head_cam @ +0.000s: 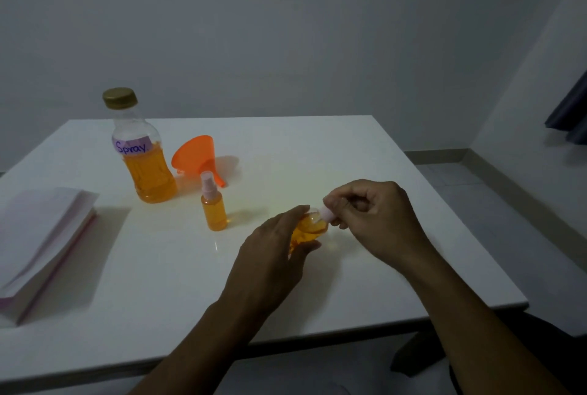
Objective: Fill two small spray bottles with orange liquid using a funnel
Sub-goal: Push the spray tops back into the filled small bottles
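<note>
A small spray bottle [309,231] full of orange liquid stands on the white table [333,147], wrapped by my left hand [273,255]. My right hand [374,220] pinches its pink spray cap [327,214] at the bottle's neck. A second small spray bottle [213,204], capped and holding orange liquid, stands upright to the left. Behind it lies an orange funnel [198,156] on its side. A large bottle [141,153] labelled "Spray", gold-capped and about half full of orange liquid, stands at the back left.
A thick open book or paper stack [41,245] lies at the table's left edge. The table's right edge drops to a tiled floor. A dark curtain [571,109] hangs at far right.
</note>
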Demonstrator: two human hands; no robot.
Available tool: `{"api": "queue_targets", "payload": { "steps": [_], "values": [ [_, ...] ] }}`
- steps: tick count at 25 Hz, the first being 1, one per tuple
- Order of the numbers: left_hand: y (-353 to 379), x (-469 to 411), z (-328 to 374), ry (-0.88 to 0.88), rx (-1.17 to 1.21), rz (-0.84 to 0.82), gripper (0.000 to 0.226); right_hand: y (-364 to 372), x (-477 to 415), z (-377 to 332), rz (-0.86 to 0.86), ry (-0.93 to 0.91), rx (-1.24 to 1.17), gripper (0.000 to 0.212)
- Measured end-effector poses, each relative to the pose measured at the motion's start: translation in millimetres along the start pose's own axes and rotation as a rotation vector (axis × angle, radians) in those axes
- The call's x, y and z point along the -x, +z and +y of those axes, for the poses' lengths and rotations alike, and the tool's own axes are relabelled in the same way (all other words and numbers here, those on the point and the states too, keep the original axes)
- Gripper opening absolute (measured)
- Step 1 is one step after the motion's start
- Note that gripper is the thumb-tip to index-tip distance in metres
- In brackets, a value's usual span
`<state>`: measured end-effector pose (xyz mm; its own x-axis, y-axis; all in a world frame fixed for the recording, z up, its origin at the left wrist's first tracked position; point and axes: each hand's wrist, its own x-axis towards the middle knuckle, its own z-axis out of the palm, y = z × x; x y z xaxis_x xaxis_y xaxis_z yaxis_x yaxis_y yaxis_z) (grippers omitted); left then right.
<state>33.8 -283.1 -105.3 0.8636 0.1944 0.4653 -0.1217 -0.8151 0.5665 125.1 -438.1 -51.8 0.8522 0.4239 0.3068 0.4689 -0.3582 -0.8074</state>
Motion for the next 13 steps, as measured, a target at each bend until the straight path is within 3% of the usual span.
{"api": "queue_targets", "payload": {
  "steps": [5, 9, 13],
  "values": [
    [-7, -2, -5, -0.009, 0.014, 0.006, 0.055, 1, -9, -7, -0.013, 0.037, -0.062, 0.011],
    [-12, -3, -10, -0.051, 0.091, -0.010, 0.063, -28, -13, 0, 0.277, 0.222, -0.375, 0.009],
    [-19, -5, -4, -0.064, 0.193, -0.069, 0.087, -41, -1, 20, 0.200, 0.313, -0.184, 0.008]
  ]
}}
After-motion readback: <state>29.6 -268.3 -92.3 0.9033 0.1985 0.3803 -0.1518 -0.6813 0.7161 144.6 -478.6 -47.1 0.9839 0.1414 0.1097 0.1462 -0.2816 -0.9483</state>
